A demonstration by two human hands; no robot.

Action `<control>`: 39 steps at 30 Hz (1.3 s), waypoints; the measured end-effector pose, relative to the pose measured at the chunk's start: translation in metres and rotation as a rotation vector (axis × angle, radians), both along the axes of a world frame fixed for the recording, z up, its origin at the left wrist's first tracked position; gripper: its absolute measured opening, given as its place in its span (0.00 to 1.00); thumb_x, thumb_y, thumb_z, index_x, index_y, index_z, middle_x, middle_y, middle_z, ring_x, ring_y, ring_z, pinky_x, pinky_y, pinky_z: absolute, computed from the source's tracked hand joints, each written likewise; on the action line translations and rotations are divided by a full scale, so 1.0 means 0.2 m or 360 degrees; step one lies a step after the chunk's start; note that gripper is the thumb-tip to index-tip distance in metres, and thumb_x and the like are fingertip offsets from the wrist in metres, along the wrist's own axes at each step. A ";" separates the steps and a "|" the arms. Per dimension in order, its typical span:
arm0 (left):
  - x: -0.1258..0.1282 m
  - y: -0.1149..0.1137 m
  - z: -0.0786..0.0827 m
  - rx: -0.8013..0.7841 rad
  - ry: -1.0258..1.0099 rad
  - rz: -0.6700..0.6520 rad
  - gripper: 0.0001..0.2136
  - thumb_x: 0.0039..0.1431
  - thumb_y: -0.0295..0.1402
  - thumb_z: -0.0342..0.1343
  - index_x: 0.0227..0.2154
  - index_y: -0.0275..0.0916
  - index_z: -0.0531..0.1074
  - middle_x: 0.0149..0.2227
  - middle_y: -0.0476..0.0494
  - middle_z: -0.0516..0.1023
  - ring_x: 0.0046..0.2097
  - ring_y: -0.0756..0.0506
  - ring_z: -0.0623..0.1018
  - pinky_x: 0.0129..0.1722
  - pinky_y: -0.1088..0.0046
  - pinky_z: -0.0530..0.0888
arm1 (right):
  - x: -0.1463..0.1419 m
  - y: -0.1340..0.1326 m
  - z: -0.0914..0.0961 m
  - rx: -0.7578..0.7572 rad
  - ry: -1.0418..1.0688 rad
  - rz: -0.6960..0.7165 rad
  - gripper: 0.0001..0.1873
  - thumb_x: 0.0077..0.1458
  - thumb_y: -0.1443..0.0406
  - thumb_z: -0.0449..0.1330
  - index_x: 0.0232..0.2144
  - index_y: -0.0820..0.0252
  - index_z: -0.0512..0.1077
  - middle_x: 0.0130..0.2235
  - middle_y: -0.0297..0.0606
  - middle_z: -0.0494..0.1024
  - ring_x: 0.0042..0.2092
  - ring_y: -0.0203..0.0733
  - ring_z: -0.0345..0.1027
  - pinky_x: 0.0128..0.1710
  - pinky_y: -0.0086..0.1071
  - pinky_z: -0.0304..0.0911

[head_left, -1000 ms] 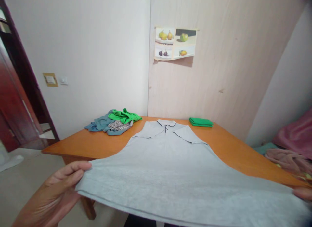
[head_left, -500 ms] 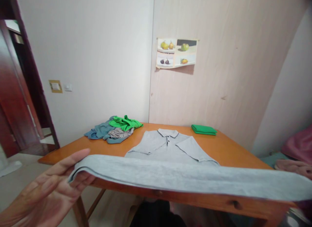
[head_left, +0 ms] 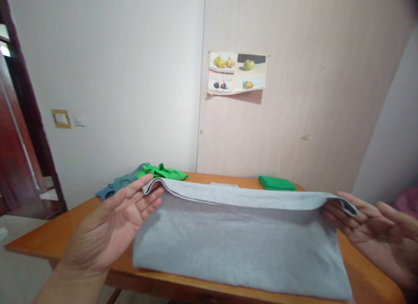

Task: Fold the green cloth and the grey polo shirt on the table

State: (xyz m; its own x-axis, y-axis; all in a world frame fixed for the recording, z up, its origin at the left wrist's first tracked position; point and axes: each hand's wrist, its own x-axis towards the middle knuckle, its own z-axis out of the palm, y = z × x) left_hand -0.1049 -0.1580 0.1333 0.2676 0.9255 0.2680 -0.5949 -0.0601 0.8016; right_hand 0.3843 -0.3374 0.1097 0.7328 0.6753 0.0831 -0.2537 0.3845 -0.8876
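A grey polo shirt (head_left: 241,243) lies on the wooden table, with its hem raised and carried over the body of the shirt towards the far side. My left hand (head_left: 120,221) holds the left end of the hem, its fingers under the folded edge. At the other end my right hand (head_left: 375,228) has the hem over its fingers in the same way. Between both hands the raised edge hangs in a slight sag. Only a bit of the collar (head_left: 225,185) shows behind it; the sleeves and buttons are hidden.
At the back left of the table (head_left: 42,243) lies a loose heap of clothes with a bright green garment (head_left: 163,171) on top and a blue-grey one (head_left: 117,186) below. A folded green cloth (head_left: 277,183) sits at the back right. A fruit picture (head_left: 237,73) hangs on the wall.
The hem has moved away from me, from in front of the table's near edge to over the shirt. My right hand has come into view.
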 end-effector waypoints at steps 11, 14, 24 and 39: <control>0.29 0.52 0.09 -0.0095 -0.0070 -0.0037 0.14 0.60 0.32 0.57 0.48 0.32 0.73 0.55 0.30 0.75 0.56 0.35 0.75 0.49 0.62 0.79 | 0.13 0.48 0.10 0.0096 0.0046 0.0233 0.18 0.60 0.60 0.52 0.42 0.61 0.79 0.45 0.52 0.81 0.49 0.53 0.76 0.51 0.41 0.72; 0.36 0.65 0.08 -0.0135 -0.0078 -0.0035 0.10 0.60 0.30 0.57 0.43 0.32 0.74 0.51 0.30 0.77 0.54 0.36 0.77 0.48 0.63 0.79 | 0.21 0.59 0.06 0.0056 0.0084 0.0303 0.18 0.61 0.60 0.53 0.42 0.63 0.79 0.45 0.52 0.81 0.50 0.53 0.75 0.50 0.43 0.72; 0.59 0.92 -0.23 -0.0659 0.0337 0.0121 0.04 0.58 0.27 0.61 0.36 0.36 0.72 0.39 0.37 0.79 0.40 0.42 0.83 0.35 0.71 0.79 | 0.27 0.88 -0.32 -0.0378 0.0196 0.0321 0.05 0.59 0.66 0.59 0.37 0.61 0.74 0.39 0.47 0.83 0.39 0.47 0.80 0.39 0.37 0.77; 0.73 1.10 -0.12 -0.0649 0.0169 0.0314 0.05 0.63 0.26 0.52 0.31 0.37 0.69 0.34 0.41 0.78 0.36 0.46 0.82 0.40 0.71 0.77 | 0.43 1.15 -0.21 -0.0367 0.0337 0.0259 0.06 0.60 0.73 0.54 0.37 0.60 0.70 0.32 0.45 0.83 0.35 0.44 0.80 0.35 0.34 0.78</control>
State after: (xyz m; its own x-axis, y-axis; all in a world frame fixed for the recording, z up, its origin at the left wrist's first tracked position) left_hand 0.0416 0.0613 0.1090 0.0820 0.9856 -0.1477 -0.5170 0.1687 0.8392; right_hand 0.4701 -0.1076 0.0680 0.5990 0.7678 -0.2273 -0.4829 0.1198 -0.8675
